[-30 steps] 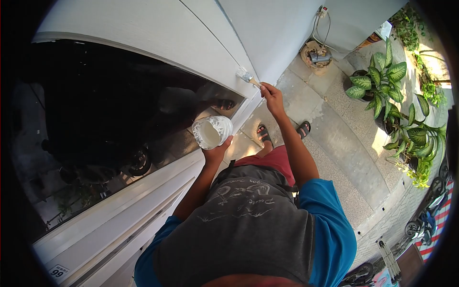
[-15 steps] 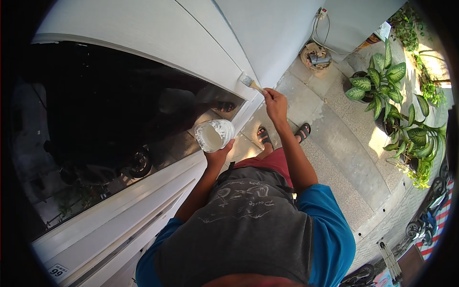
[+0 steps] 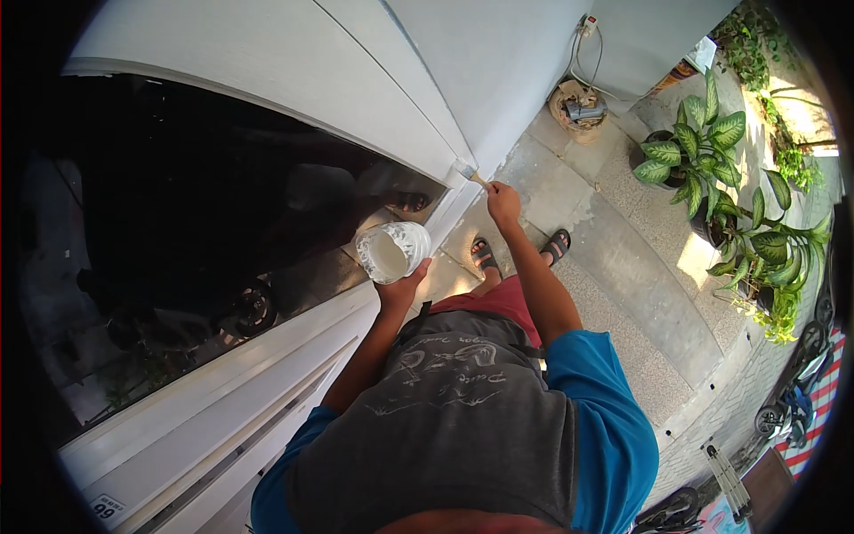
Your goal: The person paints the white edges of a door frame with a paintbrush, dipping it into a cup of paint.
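In my right hand (image 3: 503, 205) is a paintbrush (image 3: 475, 176), its handle gripped between the fingers. The pale bristles meet the white frame (image 3: 455, 189) close to the lower corner of the dark glass pane (image 3: 213, 196). My left hand (image 3: 405, 287) is wrapped around a white paint tub (image 3: 393, 252), tilted so that its opening shows. Whitish paint is inside, and smears cover the tub's rim and side. The tub is in front of the glass, to the left of the brush. Part of my left fingers is hidden behind it.
A bucket (image 3: 579, 110) with a grey object in it stands by the wall, below a power socket with cords (image 3: 590, 25). Potted plants (image 3: 703, 151) line the right side of the tiled floor (image 3: 614, 240). A motorcycle (image 3: 792, 411) is at the far right.
My right hand has moved the brush slightly down along the white frame, toward the corner near the floor. The left hand holds the tub much as before; the whole view has shifted a little.
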{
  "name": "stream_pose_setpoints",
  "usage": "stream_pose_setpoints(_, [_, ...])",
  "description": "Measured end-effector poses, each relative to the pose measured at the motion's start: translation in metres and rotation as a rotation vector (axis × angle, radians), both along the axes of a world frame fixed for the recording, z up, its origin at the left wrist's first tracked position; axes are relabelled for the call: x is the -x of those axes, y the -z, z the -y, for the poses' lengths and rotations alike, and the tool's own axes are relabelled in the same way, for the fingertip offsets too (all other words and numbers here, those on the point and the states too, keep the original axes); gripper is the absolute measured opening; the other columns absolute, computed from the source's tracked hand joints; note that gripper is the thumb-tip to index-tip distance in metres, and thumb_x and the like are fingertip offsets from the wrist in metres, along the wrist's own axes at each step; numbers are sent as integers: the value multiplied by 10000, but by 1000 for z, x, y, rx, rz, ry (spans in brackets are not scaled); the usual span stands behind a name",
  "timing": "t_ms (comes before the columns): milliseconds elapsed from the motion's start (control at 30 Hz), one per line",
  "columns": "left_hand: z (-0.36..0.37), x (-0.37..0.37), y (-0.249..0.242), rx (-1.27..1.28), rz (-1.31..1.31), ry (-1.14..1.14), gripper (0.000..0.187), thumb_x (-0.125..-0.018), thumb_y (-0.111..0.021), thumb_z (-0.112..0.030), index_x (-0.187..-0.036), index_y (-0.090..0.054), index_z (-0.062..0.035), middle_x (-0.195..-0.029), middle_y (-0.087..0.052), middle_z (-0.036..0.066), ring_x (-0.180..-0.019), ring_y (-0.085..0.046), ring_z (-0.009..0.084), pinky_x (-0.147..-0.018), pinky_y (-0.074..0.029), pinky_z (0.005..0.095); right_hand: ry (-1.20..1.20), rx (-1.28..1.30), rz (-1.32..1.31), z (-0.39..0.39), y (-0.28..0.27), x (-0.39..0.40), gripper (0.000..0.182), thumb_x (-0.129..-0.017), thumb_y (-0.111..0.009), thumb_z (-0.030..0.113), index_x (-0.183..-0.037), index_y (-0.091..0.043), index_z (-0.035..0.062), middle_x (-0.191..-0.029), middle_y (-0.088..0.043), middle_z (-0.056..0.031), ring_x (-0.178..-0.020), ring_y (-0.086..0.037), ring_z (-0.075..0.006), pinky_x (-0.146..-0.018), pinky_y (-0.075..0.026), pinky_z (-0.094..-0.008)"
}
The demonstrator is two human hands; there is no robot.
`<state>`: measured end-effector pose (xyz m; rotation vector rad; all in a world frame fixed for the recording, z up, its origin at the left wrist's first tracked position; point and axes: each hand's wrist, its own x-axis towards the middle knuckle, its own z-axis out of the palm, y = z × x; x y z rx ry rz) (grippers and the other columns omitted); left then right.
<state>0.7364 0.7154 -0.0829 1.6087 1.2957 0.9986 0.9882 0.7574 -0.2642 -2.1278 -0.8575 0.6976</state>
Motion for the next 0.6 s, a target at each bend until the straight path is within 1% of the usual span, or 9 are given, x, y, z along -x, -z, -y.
stream_pose_setpoints(67, [-1,1,3,-18,-2,11,632,-731,-887,-115,-1267,-573,3,-1188,-660,101,-1096,-633,220,-974,-483,360,32,36,-46,-8,-27,3,266,-925,-604,280,-1001,-751,72,-853,-685,-222,-787,-669,-410,-675,-506,-460])
stream_pose_setpoints(100, [0,2,3,-34,-6,19,638,-729,-888,-118,-1270,-571,2,-1192,-659,102,-1099,-632,221,-976,-482,362,30,35,-46,-9,-51,3,266,-925,-604,280,-1001,-751,72,-853,-685,-222,-787,-669,-410,-675,-506,-460])
stream_pose_setpoints(167, [-2,1,3,-36,7,9,642,-730,-888,-118,-1274,-569,1,-1196,-657,103,-1102,-631,222,-978,-481,362,-32,-94,-55,-10,-115,-2,274,-934,-618,293,-1048,-750,82,-787,-704,-173,-715,-690,-315,-671,-527,-411])
stream_pose_setpoints(200, [-2,0,2,-37,19,0,646,-730,-888,-118,-1278,-566,0,-1199,-656,104,-1105,-629,222,-979,-479,362,-33,-95,-53,-6,-145,-3,274,-934,-618,293,-1048,-750,82,-787,-704,-173,-715,-690,-315,-671,-527,-411])
stream_pose_setpoints(267, [-3,-2,1,-23,24,-4,650,-728,-888,-119,-1279,-565,1,-1202,-654,105,-1108,-628,222,-980,-478,362,14,-347,-391,4,-195,-3,271,-958,-635,257,-1069,-735,31,-688,-639,-86,-626,-587,-148,-606,-475,-316])
stream_pose_setpoints(300, [-1,-1,0,-6,25,-7,654,-727,-889,-120,-1281,-563,1,-1206,-652,106,-1110,-626,222,-981,-477,362,12,-343,-392,6,-209,2,271,-958,-635,257,-1069,-735,31,-688,-639,-86,-626,-587,-148,-606,-475,-316])
stream_pose_setpoints(367, [-1,0,3,-8,25,-7,653,-727,-889,-120,-1280,-564,1,-1201,-654,105,-1108,-627,222,-979,-478,363,-28,-763,-578,7,-226,9,258,-980,-635,209,-1097,-716,-7,-680,-559,-4,-644,-469,-61,-578,-405,-245])
stream_pose_setpoints(433, [-1,0,3,-14,29,-5,652,-727,-889,-120,-1279,-564,1,-1196,-656,104,-1106,-628,222,-977,-479,363,-33,-685,-563,-1,-185,15,246,-988,-625,191,-1107,-713,-6,-694,-566,11,-647,-479,-65,-582,-406,-240])
stream_pose_setpoints(600, [-1,-5,-6,13,3,-13,654,-717,-892,-110,-1276,-569,-3,-1186,-661,102,-1094,-635,214,-973,-482,360,16,-397,-366,15,1,22,250,-972,-648,195,-1083,-715,-18,-687,-602,-1,-624,-528,-85,-570,-420,-253])
